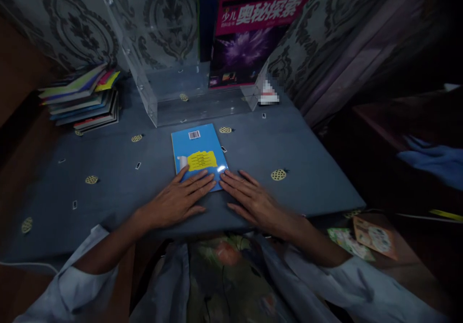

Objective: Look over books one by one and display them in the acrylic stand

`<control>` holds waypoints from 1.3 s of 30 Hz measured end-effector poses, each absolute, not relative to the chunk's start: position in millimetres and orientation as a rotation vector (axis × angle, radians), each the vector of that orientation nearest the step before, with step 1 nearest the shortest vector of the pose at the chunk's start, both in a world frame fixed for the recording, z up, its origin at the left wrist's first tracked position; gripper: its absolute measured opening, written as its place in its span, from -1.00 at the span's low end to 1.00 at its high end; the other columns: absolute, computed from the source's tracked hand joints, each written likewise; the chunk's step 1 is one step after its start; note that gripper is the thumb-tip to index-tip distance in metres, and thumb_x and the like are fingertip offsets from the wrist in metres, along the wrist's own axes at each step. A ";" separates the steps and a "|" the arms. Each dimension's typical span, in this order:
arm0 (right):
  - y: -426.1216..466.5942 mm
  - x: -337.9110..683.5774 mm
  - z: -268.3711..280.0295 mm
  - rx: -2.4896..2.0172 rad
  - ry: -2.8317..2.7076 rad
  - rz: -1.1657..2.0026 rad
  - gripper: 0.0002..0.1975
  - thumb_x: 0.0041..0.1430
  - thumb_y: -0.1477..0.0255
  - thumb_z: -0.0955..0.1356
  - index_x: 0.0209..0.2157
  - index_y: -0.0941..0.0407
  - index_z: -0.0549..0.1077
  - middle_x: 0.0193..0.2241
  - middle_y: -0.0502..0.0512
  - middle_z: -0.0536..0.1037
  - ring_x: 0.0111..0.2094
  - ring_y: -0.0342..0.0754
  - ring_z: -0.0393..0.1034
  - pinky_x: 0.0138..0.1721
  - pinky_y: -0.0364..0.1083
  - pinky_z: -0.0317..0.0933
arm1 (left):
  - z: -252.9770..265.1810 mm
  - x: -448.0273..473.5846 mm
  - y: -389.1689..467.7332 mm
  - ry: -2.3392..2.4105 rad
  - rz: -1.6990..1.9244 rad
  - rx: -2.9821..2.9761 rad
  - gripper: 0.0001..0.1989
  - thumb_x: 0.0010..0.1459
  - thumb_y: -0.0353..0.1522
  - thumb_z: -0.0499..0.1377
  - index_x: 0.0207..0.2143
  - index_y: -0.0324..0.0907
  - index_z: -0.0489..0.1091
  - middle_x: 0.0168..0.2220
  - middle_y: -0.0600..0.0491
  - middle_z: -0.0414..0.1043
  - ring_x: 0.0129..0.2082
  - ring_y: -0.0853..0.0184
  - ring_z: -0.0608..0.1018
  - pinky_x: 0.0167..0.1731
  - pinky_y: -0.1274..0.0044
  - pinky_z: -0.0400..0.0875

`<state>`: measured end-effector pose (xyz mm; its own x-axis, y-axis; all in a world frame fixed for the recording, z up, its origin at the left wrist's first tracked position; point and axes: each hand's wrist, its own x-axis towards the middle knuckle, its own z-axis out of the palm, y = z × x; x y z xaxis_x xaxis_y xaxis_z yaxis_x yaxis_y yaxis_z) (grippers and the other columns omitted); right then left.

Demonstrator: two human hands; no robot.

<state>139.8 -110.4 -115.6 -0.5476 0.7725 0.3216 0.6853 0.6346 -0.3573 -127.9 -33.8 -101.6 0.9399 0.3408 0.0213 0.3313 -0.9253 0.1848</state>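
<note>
A blue book (197, 144) with a barcode and a yellow text patch lies flat on the table, close to its front edge. My left hand (181, 195) rests palm down with fingers stretched out, its fingertips over the book's lower left part. From the other side, my right hand (251, 197) lies flat too, its fingertips touching the book's lower right corner. Neither hand grips anything. Part of the book's lower edge is hidden under the fingers.
Behind the book stands a clear acrylic book rack (155, 103) holding a purple and black book (240, 53). A stack of books (85, 96) is at the back left of the patterned tablecloth (115, 168). Lower right, booklets (376, 236) lie below table height, and a blue cloth (434, 159) lies beyond.
</note>
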 end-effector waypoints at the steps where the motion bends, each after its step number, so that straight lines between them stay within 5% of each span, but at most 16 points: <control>1: -112.7 139.0 -115.6 -1.160 -2.415 0.264 -0.44 0.39 0.44 0.27 0.37 0.15 0.12 0.28 0.28 0.35 0.35 0.07 0.14 0.32 0.23 0.12 | -102.0 -127.9 -34.7 0.511 0.076 2.921 -0.37 0.43 -0.10 -0.07 0.43 -0.10 -0.14 0.41 -0.05 0.06 0.44 0.24 0.00 0.41 0.16 -0.31; 10: -90.4 140.5 -106.7 -1.110 -2.365 0.242 -0.62 0.43 0.41 0.21 0.22 0.10 0.35 0.15 0.23 0.51 0.23 0.05 0.35 0.30 0.24 0.15 | -93.7 -129.3 -12.0 0.796 0.172 2.861 -0.46 0.47 -0.16 -0.16 0.39 -0.15 0.00 0.40 -0.05 0.09 0.41 0.33 0.11 0.40 0.28 -0.07; 15: -33.9 122.7 -98.3 -1.160 -2.378 0.292 -0.57 0.42 0.35 0.22 0.24 0.17 0.33 0.22 0.31 0.41 0.30 0.11 0.23 0.32 0.23 0.10 | -100.8 -124.9 35.3 1.373 0.290 2.770 -0.49 0.45 -0.23 -0.13 0.33 -0.27 0.14 0.37 -0.18 0.13 0.39 0.17 0.18 0.33 0.20 0.13; 22: 44.9 84.0 -113.8 -1.268 -2.422 0.292 -0.50 0.42 0.39 0.17 0.31 0.28 0.22 0.34 0.39 0.21 0.41 0.12 -0.03 0.38 0.21 -0.03 | -114.5 -105.6 53.0 1.521 0.262 2.820 -0.49 0.43 -0.29 -0.11 0.31 -0.39 0.16 0.36 -0.26 0.11 0.40 0.09 0.14 0.32 0.14 0.13; 39: 54.1 76.5 -116.6 -1.290 -2.436 0.206 -0.53 0.41 0.44 0.16 0.26 0.30 0.30 0.28 0.41 0.31 0.36 0.13 0.11 0.37 0.22 -0.02 | -118.9 -106.9 55.0 1.456 0.337 2.796 -0.48 0.42 -0.27 -0.15 0.31 -0.32 0.18 0.34 -0.28 0.17 0.37 0.04 0.21 0.26 -0.01 0.14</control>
<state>76.5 54.1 -116.6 -0.5094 0.8212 0.2574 0.7664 0.5689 -0.2983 -106.9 55.0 -118.9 0.5557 0.8068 0.2005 0.8129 -0.5779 0.0724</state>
